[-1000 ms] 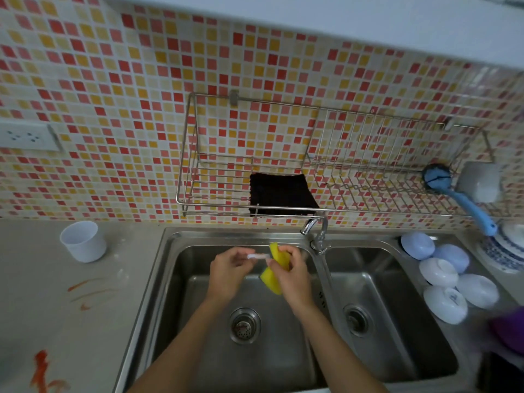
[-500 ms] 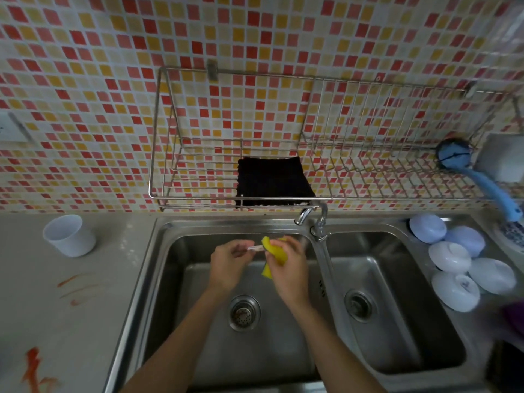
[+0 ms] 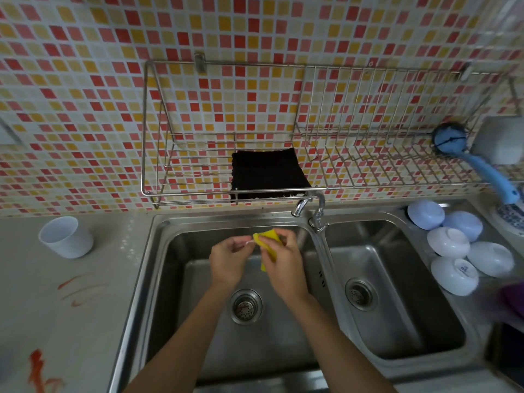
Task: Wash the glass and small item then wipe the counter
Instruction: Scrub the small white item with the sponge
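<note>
Over the left sink basin [image 3: 181, 293] my left hand [image 3: 228, 260] pinches a small pale item [image 3: 247, 243], mostly hidden by fingers and sponge. My right hand [image 3: 279, 260] grips a yellow sponge [image 3: 268, 241] folded around that item's end. A white cup [image 3: 66, 236] stands upright on the grey counter [image 3: 56, 307] to the left of the sink. Orange-red smears [image 3: 76, 290] and a larger red stain [image 3: 38, 367] mark the counter.
The tap [image 3: 312, 207] sits between the two basins. A wire rack [image 3: 283, 131] on the tiled wall holds a black cloth [image 3: 268, 173] and a blue brush [image 3: 479, 163]. Several upturned white and blue bowls [image 3: 453, 251] lie right of the right basin [image 3: 397, 302].
The sponge has slid along the small item between my hands. The view has tilted down and moved closer to the sink; my hands stay over the left basin.
</note>
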A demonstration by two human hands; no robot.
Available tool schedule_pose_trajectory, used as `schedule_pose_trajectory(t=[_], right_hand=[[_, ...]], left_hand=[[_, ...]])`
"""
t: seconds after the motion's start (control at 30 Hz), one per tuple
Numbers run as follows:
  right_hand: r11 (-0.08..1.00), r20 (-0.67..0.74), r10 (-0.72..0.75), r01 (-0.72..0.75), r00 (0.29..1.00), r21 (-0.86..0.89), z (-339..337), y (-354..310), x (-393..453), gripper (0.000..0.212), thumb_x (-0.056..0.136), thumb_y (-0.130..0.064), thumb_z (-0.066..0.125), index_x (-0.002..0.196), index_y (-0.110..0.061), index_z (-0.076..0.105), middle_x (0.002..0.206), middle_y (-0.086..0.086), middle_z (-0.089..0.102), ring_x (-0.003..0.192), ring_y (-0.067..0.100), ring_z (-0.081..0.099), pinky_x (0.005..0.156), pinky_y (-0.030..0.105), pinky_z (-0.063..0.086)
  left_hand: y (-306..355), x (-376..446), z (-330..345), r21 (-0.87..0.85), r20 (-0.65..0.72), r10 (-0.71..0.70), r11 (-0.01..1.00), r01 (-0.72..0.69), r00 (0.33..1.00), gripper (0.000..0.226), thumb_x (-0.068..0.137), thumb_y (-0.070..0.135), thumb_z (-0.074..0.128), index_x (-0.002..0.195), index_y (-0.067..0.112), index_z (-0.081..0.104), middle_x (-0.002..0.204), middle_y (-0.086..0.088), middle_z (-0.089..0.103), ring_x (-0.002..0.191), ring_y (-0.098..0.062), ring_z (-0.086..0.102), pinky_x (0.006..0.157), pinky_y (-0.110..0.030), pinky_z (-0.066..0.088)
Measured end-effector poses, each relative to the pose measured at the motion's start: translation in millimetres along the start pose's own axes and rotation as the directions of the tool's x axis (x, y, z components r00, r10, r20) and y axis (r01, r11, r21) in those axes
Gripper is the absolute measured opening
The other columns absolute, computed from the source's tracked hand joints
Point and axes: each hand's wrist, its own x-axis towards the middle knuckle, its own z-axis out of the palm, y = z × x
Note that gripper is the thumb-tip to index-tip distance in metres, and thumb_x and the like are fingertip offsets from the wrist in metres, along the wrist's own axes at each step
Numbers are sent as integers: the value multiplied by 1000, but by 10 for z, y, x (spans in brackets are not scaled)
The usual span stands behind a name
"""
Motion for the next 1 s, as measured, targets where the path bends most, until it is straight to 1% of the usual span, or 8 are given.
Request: schedule_pose_trajectory(t=[0.13, 0.23, 0.3, 0.43, 0.53, 0.6, 0.73, 1.0], right_hand=[[999, -81, 35, -37, 996, -29, 61, 65, -15, 31, 86, -8, 67, 115, -19, 70, 116, 0, 47, 102, 17, 55, 81, 32, 56], [998, -41, -59, 57, 997, -41, 94, 17, -62, 31, 87, -9, 66, 116, -19, 69, 116, 1, 49, 105, 20, 55, 83, 33, 55], [999, -90, 38, -41, 995, -31, 84, 69, 13, 33, 87, -6, 66, 117, -19, 70, 114, 0, 47, 100, 17, 56, 78, 34, 57], [998, -98, 56, -58, 994, -23, 55, 36, 12, 32, 84, -5, 69, 114, -18, 72, 117, 3, 48, 97, 6, 51, 87, 13, 47], [983, -35, 153, -149, 988, 104, 38, -21, 7, 28, 85, -10, 70, 110, -22, 72, 139, 0, 35, 119, 4, 40, 89, -5, 25], [920, 30, 321, -319, 947, 227, -4, -13, 94, 25, 85, -18, 71, 107, -29, 67, 141, -10, 39, 126, 3, 39, 87, 0, 31], [858, 97, 392, -401, 915, 322, -86, 14, 182, 25, 84, -20, 72, 106, -23, 61, 97, -18, 56, 88, -2, 54, 64, 1, 38], [857, 45, 389, -379, 920, 349, -137, 154, 210, 26, 83, -18, 73, 104, -26, 62, 107, -6, 62, 95, -2, 56, 69, 6, 41]], left_hand=[[41, 18, 33, -24, -38, -32, 999, 31, 999, 12, 78, 9, 77, 85, 18, 73, 83, -5, 75, 79, -19, 70, 84, -38, 56], [38, 38, 3, -19, -16, 3, 1000, -3, 1000, 13, 79, 7, 76, 86, 17, 73, 84, -5, 75, 83, -22, 71, 84, -38, 57], [53, 14, 8, 8, -11, 19, 1000, -19, 1000, 12, 78, 8, 77, 87, 15, 74, 84, -5, 75, 82, -19, 71, 81, -33, 57], [57, -18, -16, 28, 11, 80, 996, -80, 997, 13, 79, 5, 76, 87, 15, 73, 83, -3, 74, 78, -15, 70, 78, -27, 55], [43, -11, -48, -19, 41, 81, 997, -80, 996, 16, 79, 2, 75, 85, 17, 72, 84, -5, 74, 78, -15, 69, 76, -25, 55], [49, -30, -45, -42, 74, 75, 997, -72, 994, 16, 79, 3, 75, 86, 16, 71, 85, -7, 74, 78, -17, 70, 73, -22, 56], [46, -26, -47, -53, 136, 96, 995, -89, 986, 19, 80, -1, 72, 87, 17, 72, 88, -8, 74, 81, -18, 70, 76, -25, 56], [49, 9, 24, -117, 242, -10, 992, 40, 970, 21, 84, 6, 70, 106, 5, 70, 94, -15, 73, 85, -19, 68, 83, -32, 53]])
